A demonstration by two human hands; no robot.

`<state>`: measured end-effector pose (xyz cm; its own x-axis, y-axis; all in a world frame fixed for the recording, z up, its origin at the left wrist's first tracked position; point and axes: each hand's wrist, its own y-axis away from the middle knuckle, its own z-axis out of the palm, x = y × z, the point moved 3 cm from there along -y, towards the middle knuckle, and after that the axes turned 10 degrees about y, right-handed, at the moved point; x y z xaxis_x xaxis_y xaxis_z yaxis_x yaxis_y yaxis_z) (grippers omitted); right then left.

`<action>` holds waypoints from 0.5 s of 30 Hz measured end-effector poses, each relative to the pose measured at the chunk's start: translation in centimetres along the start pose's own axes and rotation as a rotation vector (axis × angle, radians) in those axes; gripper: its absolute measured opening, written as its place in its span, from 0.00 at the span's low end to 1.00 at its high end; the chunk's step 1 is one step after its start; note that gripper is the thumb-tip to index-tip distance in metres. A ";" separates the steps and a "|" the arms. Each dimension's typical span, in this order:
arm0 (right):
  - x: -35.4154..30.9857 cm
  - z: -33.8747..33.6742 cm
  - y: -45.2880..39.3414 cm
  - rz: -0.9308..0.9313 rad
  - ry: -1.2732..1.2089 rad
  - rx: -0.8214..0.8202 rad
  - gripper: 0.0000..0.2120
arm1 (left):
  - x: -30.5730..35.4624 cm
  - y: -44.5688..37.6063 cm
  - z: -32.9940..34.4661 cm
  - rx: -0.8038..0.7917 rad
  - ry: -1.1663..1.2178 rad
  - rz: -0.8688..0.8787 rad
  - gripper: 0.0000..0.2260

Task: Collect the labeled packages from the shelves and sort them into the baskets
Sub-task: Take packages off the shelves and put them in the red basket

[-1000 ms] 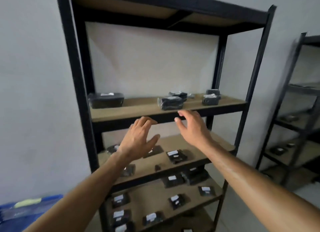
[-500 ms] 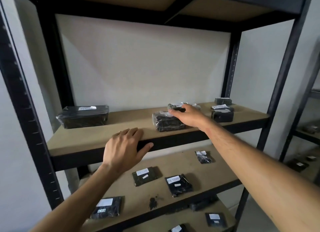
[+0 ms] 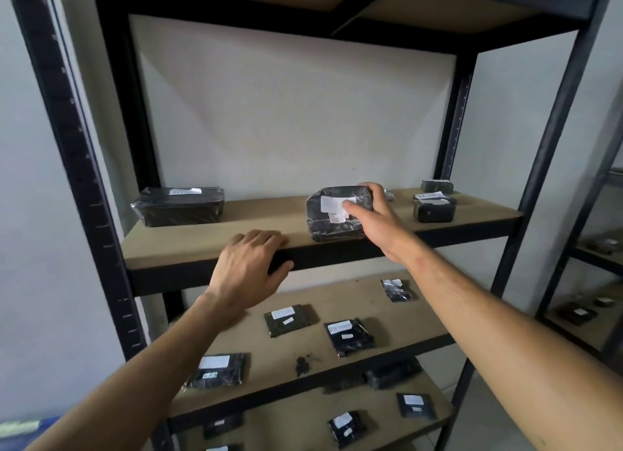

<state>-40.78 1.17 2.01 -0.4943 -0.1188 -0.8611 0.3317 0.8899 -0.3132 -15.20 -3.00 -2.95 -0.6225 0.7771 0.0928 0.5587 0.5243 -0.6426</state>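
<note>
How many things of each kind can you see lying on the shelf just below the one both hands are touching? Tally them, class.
Labelled black packages: 4
Small black unlabelled clump: 1
Total: 5

light: dim, flat, soft shadows | glare: on package wrap | distortion: wide-angle bowing of frame posts | blur: edges soft, labels probably unreadable

Long package lying at the left of the upper shelf, tipped-up package sitting near the front edge in the middle, right hand holding it, left hand resting on the shelf edge, small packages sitting at the right.
</note>
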 end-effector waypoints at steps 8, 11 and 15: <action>-0.9 3.6 13.4 0.015 -0.083 -0.044 0.14 | 3.0 13.3 -2.8 -0.048 0.232 -0.010 0.21; -0.4 6.5 18.2 0.083 -0.073 -0.087 0.12 | 2.4 18.2 -3.7 -0.117 0.254 -0.084 0.22; 0.4 11.4 23.3 0.145 -0.087 -0.168 0.13 | 0.6 24.7 -5.6 -0.168 0.265 -0.168 0.20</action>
<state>-24.07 16.78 -10.21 -0.3775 -0.0160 -0.9259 0.2518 0.9604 -0.1193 1.34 12.38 -14.50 -0.5616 0.7269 0.3951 0.5569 0.6853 -0.4692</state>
